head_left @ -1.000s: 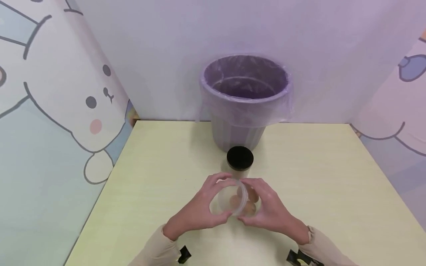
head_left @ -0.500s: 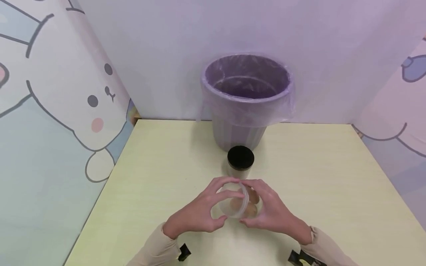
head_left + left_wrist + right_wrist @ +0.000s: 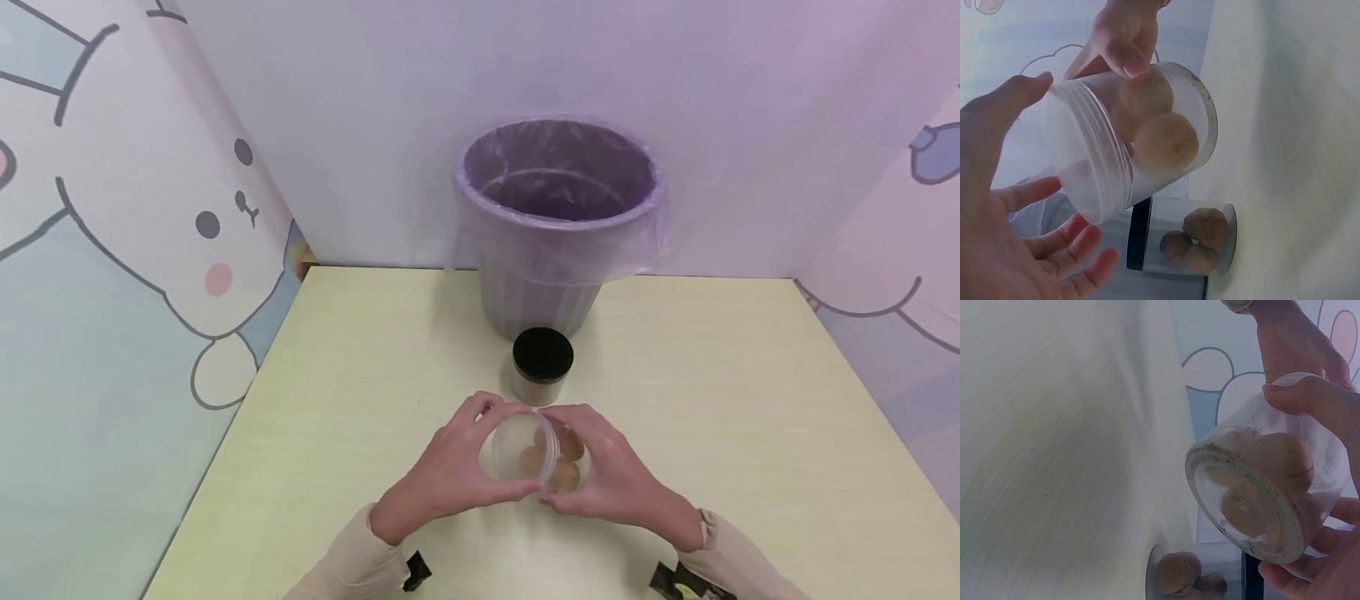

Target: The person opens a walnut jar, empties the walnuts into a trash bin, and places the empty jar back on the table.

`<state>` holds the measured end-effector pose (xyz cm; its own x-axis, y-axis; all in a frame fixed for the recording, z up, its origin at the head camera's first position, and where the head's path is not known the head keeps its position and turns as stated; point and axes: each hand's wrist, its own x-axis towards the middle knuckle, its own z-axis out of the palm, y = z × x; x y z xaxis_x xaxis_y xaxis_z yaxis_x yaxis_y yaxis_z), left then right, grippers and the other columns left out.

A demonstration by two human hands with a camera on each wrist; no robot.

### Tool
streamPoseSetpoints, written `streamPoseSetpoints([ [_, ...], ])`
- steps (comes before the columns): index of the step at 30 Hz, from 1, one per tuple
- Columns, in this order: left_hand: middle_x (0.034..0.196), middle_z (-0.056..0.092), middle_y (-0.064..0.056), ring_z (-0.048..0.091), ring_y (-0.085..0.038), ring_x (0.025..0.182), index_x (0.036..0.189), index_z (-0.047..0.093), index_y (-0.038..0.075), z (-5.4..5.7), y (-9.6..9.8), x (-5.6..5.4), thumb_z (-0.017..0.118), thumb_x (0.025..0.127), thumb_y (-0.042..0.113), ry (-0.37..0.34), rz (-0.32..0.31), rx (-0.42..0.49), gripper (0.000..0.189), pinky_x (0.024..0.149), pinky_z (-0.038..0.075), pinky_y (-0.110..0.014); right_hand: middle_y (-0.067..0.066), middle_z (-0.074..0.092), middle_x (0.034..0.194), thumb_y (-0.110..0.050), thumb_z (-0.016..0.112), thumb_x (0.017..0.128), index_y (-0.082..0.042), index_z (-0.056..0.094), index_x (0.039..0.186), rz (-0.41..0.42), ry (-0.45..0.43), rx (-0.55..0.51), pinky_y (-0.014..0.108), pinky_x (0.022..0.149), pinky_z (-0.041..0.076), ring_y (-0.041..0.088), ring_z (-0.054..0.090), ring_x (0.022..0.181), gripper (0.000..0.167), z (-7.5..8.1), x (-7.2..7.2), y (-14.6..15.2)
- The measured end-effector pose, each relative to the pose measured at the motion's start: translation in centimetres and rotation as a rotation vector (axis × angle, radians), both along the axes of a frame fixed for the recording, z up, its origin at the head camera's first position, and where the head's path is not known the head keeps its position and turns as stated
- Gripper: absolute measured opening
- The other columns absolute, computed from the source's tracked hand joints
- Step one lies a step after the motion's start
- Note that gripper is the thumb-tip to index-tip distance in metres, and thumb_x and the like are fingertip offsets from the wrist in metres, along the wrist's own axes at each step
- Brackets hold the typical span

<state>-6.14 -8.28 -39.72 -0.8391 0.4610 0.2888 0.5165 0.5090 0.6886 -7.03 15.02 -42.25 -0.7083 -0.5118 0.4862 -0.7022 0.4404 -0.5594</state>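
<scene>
A clear plastic jar [image 3: 1147, 181] with round brown walnuts [image 3: 1167, 142] inside is held tilted on its side above the table. My right hand [image 3: 611, 467] grips its body, thumb on one side and fingers on the other. Around the jar's translucent white lid [image 3: 1094, 156] curve the thumb and fingers of my left hand [image 3: 450, 467], thumb at the lower edge and forefinger at the upper edge in the head view. The lid sits on the jar's mouth. Just beyond my hands a second clear jar [image 3: 538, 390] stands upright with a black lid [image 3: 543, 354] and similar walnuts [image 3: 1205, 227].
Behind the second jar stands a grey bin [image 3: 536, 300] lined with a translucent plastic bag [image 3: 562, 250]. A pale wooden table [image 3: 360, 358] lies beneath everything. Walls with cartoon animals [image 3: 172, 208] rise at left and right, and a plain wall closes the back.
My left hand's thumb has come back against the lid after standing off its lower edge half a second ago, and its fingers have shifted on the lid. The right hand keeps its grip.
</scene>
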Motion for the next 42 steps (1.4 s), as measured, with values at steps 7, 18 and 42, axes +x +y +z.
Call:
streamPoseSetpoints([
  [7, 0.132, 0.038, 0.011, 0.04, -0.007, 0.12, 0.13, 0.051, 0.036, 0.4, -0.5, -0.2, 0.076, 0.074, 0.048, -0.032, -0.112, 0.05, 0.062, 0.086, 0.046, -0.037, -0.008, 0.055, 0.117, -0.031, 0.091, 0.049, -0.015, 0.051, 0.131, 0.017, 0.019, -0.013, 0.02, 0.084, 0.043, 0.01, 0.052, 0.102, 0.092, 0.0, 0.0, -0.1],
  [18, 0.143, 0.034, -0.003, 0.03, -0.018, 0.131, 0.129, 0.053, 0.025, 0.5, -0.7, -0.8, 0.075, 0.072, 0.018, 0.194, -0.38, 0.051, 0.062, 0.101, 0.038, -0.038, -0.005, 0.056, 0.118, -0.027, 0.091, 0.046, -0.014, 0.05, 0.132, 0.028, 0.008, -0.021, 0.02, 0.083, 0.043, 0.009, 0.052, 0.102, 0.097, 0.0, 0.0, 0.0],
  [42, 0.126, 0.041, 0.007, 0.042, -0.008, 0.112, 0.128, 0.055, 0.029, -0.4, -0.1, -0.6, 0.081, 0.069, 0.035, 0.142, -0.176, 0.071, 0.065, 0.083, 0.045, -0.025, -0.007, 0.055, 0.118, -0.026, 0.091, 0.047, -0.013, 0.051, 0.13, 0.041, 0.031, -0.038, 0.017, 0.084, 0.04, 0.009, 0.052, 0.101, 0.093, -0.1, 0.1, -0.1],
])
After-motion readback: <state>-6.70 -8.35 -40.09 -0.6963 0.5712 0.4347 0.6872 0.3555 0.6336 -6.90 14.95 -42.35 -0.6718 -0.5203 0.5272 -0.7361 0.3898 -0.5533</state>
